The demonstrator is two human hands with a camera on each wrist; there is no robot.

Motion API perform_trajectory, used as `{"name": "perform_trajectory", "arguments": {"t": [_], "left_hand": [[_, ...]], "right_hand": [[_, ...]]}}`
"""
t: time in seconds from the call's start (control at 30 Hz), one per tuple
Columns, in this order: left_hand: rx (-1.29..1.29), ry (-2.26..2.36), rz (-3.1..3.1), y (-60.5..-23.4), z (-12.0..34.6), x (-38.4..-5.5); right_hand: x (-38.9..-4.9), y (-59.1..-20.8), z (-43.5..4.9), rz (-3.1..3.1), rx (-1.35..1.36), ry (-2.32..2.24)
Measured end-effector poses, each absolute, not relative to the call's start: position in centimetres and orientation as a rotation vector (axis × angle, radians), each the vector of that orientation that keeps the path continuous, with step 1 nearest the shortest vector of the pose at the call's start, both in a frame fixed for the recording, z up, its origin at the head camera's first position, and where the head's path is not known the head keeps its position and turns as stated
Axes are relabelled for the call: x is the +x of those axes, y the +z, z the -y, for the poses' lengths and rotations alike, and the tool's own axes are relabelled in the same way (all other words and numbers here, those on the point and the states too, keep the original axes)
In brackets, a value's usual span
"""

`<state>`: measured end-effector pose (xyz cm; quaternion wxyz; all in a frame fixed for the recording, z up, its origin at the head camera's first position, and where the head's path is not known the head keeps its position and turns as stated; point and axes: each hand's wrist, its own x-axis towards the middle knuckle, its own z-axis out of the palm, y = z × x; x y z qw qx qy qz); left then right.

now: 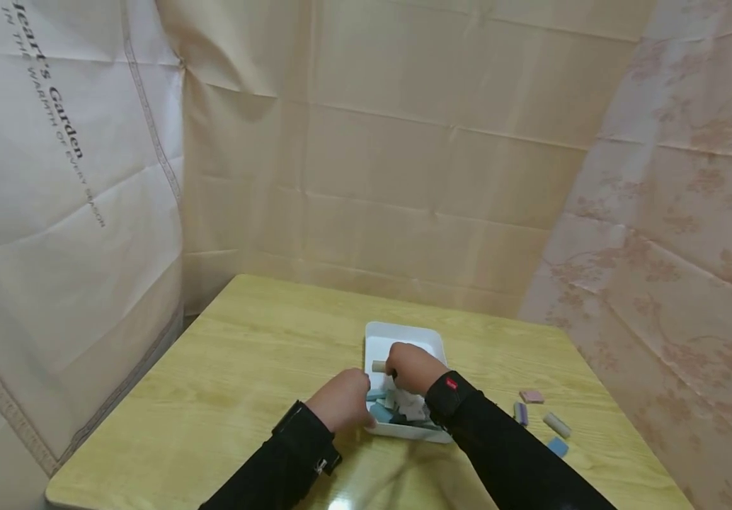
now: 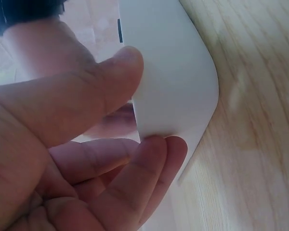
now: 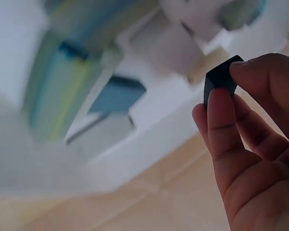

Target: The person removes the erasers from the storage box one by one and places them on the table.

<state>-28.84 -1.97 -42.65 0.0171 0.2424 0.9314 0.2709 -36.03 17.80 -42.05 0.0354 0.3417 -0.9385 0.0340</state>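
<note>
A white tray [image 1: 404, 329] stands on the table with several small pieces lying in its near half. My left hand [image 1: 342, 401] grips the tray's near left side; in the left wrist view its thumb and fingers [image 2: 151, 149] pinch the white wall between them. Over the tray reaches my right hand [image 1: 414, 367], thumb and fingertips pinching a small dark angular block [image 3: 219, 79]. A beige roll [image 1: 379, 366] shows beside that hand. Below it, the right wrist view has a blurred striped piece [image 3: 55, 91] and a teal block [image 3: 116, 95] in the tray.
Right of the tray, on the wooden table [image 1: 289, 319], lie a pink block [image 1: 532, 397], a purple piece [image 1: 520, 414], a grey-beige cylinder [image 1: 557, 425] and a blue block [image 1: 557, 447]. Fabric sheets [image 1: 366, 156] hang behind and along both sides.
</note>
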Motion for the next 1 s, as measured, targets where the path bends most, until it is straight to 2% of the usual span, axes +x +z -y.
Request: {"name": "perform_trajectory", "arguments": {"t": [0.13, 0.27, 0.5, 0.7, 1.0], "left_hand": [[0.76, 0.819, -2.91, -42.4, 2.0, -29.0], [0.777, 0.782, -2.931, -41.8, 2.0, -29.4], [0.752, 0.754, -2.934, -41.3, 2.0, -29.5], [0.738, 0.777, -2.919, -41.1, 2.1, -29.3], [0.723, 0.808, -2.932, -40.9, 2.4, -29.5]], "right_hand": [[-35.8, -40.1, -21.2, 2.819, 1.02, 0.13], [-36.4, -38.5, -26.6, 2.843, 0.878, 0.211], [-36.3, -40.8, -34.4, 3.034, 0.582, 0.276], [-36.4, -43.0, -35.7, 3.068, 0.545, 0.203], [-36.7, -43.3, -34.8, 2.961, 0.649, 0.107]]}}
